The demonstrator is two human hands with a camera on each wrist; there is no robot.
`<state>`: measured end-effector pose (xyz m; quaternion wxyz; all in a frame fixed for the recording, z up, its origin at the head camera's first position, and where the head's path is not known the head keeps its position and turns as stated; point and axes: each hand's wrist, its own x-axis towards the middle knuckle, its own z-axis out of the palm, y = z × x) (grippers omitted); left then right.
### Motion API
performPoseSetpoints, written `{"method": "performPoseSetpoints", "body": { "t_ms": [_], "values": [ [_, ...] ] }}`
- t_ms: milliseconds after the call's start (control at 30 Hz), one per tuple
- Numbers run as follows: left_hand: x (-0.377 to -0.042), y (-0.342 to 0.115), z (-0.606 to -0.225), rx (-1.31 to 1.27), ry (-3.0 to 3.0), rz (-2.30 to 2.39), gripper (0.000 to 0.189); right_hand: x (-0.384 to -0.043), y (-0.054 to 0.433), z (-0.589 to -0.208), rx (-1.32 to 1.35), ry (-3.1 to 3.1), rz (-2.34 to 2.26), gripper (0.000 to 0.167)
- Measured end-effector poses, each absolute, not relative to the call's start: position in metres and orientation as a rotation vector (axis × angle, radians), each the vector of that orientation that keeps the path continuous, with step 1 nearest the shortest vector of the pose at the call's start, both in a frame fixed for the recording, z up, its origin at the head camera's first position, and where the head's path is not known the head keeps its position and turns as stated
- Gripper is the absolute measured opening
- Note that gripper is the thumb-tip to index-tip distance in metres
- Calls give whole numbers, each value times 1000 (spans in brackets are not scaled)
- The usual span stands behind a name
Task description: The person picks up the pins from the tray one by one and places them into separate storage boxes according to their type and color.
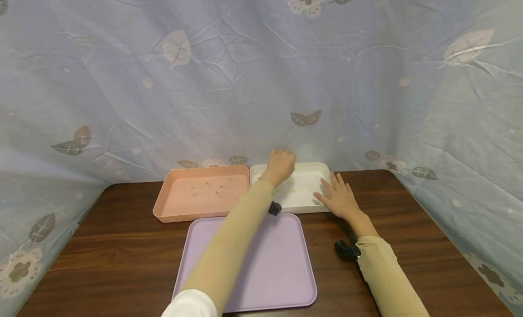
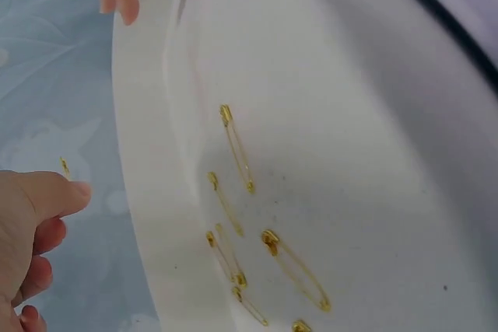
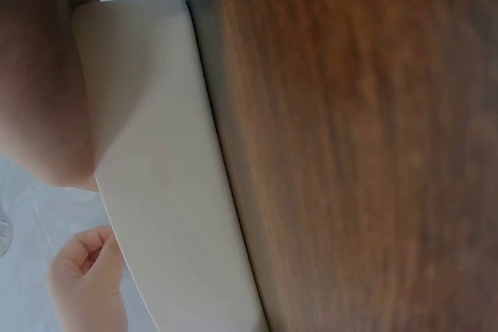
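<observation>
My left hand (image 1: 281, 166) is raised over the back part of the white tray (image 1: 304, 209). Thumb and forefinger pinch a gold safety pin (image 2: 65, 166), of which only a small end shows beyond the fingertips in the left wrist view. Below, several more gold safety pins (image 2: 270, 240) lie loose on the tray's white floor, most of them near one wall. At the tray's right side, my right hand (image 1: 340, 198) has its fingers spread and rests against the rim.
Left of the white tray stands a salmon-pink tray (image 1: 181, 217) with several silver safety pins (image 1: 219, 194) scattered in it. A purple tray (image 1: 269, 267) lies in front, partly under my left forearm. A patterned cloth (image 1: 229, 81) hangs behind the wooden table (image 1: 110, 244).
</observation>
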<state>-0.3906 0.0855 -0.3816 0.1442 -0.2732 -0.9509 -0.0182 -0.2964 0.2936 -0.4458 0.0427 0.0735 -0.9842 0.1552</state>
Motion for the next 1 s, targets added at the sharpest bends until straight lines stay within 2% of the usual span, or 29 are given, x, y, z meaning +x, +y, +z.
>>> {"method": "performPoseSetpoints", "body": {
  "t_ms": [300,1000],
  "values": [
    [-398,90,-389,-724,-2794,-107,18,-298,295,-449,231,-3005,463,75],
    [-386,83,-376,-739,-2759,-232,12,-298,294,-449,213,-3010,458,76]
  ]
}}
